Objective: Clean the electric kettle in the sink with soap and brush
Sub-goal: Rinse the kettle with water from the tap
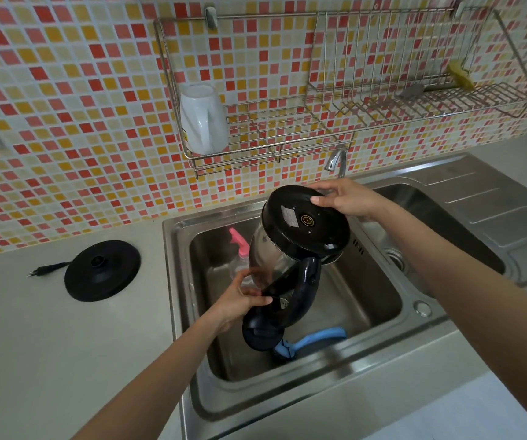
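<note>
The glass electric kettle (268,255) with black base and dark handle hangs upside down and tilted over the left sink basin (367,300), its open lid dangling at the bottom. My left hand (240,303) grips the kettle's rim near the lid hinge. My right hand (341,198) holds the edge of the black base, which faces up. A blue-handled brush (313,339) lies on the basin floor under the kettle. A clear soap bottle with a pink pump (240,249) stands in the basin's far left, partly hidden behind the kettle.
The kettle's black power base (102,269) with its cord sits on the counter to the left. A faucet (337,161) rises behind the sink. A wall rack (335,128) holds a white jug (203,119). A second basin (446,223) and drainboard lie to the right.
</note>
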